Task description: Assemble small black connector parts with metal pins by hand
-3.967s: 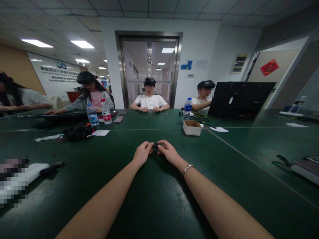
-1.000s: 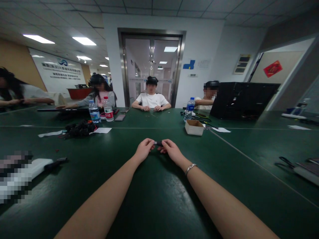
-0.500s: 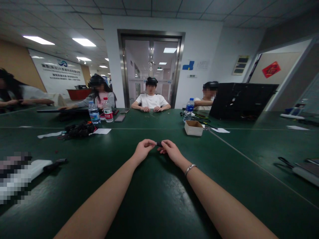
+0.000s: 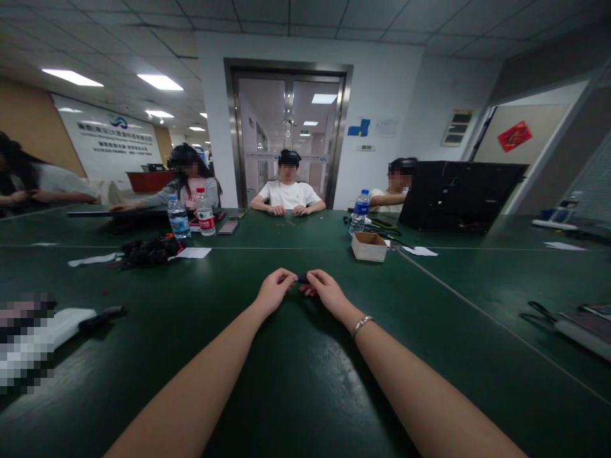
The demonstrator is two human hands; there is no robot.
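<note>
In the middle of the head view, a small dark cylindrical piece (image 4: 302, 278) spans the gap between my two hands. My left hand (image 4: 277, 289) pinches its left end, where a lighter tip shows. Around its right end the fingers of my right hand (image 4: 327, 291) are closed, with the lower fingers curled beneath. What exactly the piece is, I cannot make out. Both hands hover just over the green tabletop (image 4: 296, 381). A silver bracelet (image 4: 363, 324) circles my right wrist.
Beyond my hands stand a small cardboard box (image 4: 368, 248), water bottles (image 4: 179, 217) and a black bundle (image 4: 150, 249). A large black panel (image 4: 463, 194) rises at back right. A white device (image 4: 67, 327) lies left. Several people sit around the table, one opposite (image 4: 289, 191).
The view has shifted very slightly. Both hands keep hold of the dark piece, a touch closer together. The person at back right has raised an arm.
</note>
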